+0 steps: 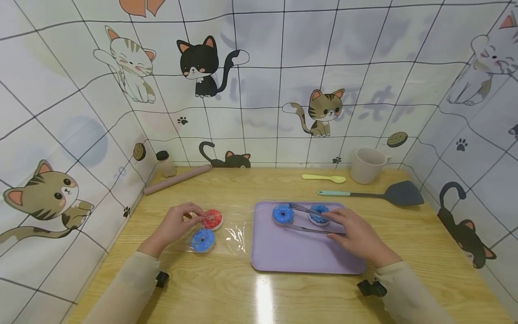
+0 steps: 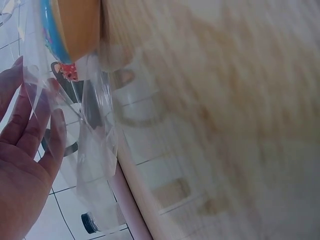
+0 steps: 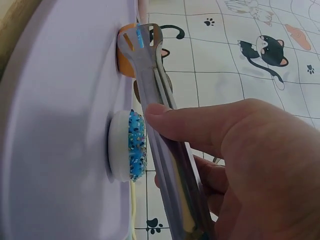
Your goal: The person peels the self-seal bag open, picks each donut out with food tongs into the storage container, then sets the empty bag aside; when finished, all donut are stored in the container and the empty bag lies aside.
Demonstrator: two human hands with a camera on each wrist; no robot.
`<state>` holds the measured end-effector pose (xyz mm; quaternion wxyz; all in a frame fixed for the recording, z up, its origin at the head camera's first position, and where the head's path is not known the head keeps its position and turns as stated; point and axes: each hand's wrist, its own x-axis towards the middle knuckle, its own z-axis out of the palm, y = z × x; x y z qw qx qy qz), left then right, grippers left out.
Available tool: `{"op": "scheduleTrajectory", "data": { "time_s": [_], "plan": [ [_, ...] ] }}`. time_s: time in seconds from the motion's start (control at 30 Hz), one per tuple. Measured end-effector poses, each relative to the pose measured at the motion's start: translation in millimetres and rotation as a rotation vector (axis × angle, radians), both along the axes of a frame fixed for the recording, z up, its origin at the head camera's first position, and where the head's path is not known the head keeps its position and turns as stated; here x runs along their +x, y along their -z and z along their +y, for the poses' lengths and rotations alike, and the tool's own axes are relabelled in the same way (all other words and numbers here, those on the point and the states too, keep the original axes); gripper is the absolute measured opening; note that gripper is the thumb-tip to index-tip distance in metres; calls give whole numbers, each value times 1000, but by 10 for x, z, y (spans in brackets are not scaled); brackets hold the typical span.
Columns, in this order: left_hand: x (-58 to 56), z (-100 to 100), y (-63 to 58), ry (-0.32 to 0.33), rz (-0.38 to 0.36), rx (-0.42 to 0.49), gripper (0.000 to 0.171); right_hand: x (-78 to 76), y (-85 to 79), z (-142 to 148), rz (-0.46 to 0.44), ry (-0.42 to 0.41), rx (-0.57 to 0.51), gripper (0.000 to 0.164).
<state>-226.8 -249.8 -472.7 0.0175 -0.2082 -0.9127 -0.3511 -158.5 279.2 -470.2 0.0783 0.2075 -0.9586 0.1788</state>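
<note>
My left hand [image 1: 178, 222] pinches the edge of a clear plastic bag [image 2: 92, 135] on the table's left side. At its fingertips sits a red-iced toy donut [image 1: 212, 219], and a blue-iced donut [image 1: 203, 240] lies just nearer to me; the bag's film spreads around them. With thumb and fingers my right hand [image 1: 358, 231] grips metal tongs [image 3: 162, 130] over a purple tray [image 1: 299, 256]. The tongs' spread tips reach around a blue donut [image 1: 283, 215] on the tray. A second blue donut [image 3: 131, 145], with sprinkles and a white base, sits on the tray beneath the tongs.
Along the back lie a brownish rolling pin [image 1: 178, 179], a black-capped jar [image 1: 166, 164] and a yellow spoon [image 1: 323, 178]. A beige mug [image 1: 367, 166] and a dark spatula [image 1: 402, 193] are at the back right. Cat-printed sheets [image 1: 263, 81] wall the table on three sides.
</note>
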Motion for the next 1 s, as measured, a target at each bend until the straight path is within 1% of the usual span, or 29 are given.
{"op": "scheduleTrajectory", "data": {
  "time_s": [0.17, 0.27, 0.33, 0.43, 0.5, 0.63, 0.77, 0.87, 1.0],
  "plan": [
    [10, 12, -3, 5, 2, 13, 6, 37, -67, -28, -16, 14, 4, 61],
    [18, 23, -2, 6, 3, 13, 6, 65, -130, -49, 7, 4, -17, 60],
    [21, 29, 2, 9, 1, 14, 6, 62, -150, -68, 37, -20, -34, 59],
    [23, 25, -1, 2, -12, 5, 6, 26, -123, -118, 81, -66, -41, 57],
    [20, 10, 0, -4, -17, 1, 6, -6, -86, -178, 93, -97, -52, 56],
    [11, -9, -2, -11, -9, -8, 6, -37, -32, -340, 65, -127, -72, 53],
    [1, 2, -16, 0, 11, 8, 5, -49, 0, -497, 45, -146, -68, 50],
    [-11, 13, -35, 9, 21, 25, 5, -59, 6, -607, 47, -161, -70, 48],
    [-27, 13, -42, 4, 25, 9, 5, -79, -2, -766, 43, -182, -65, 46]
  ]
}}
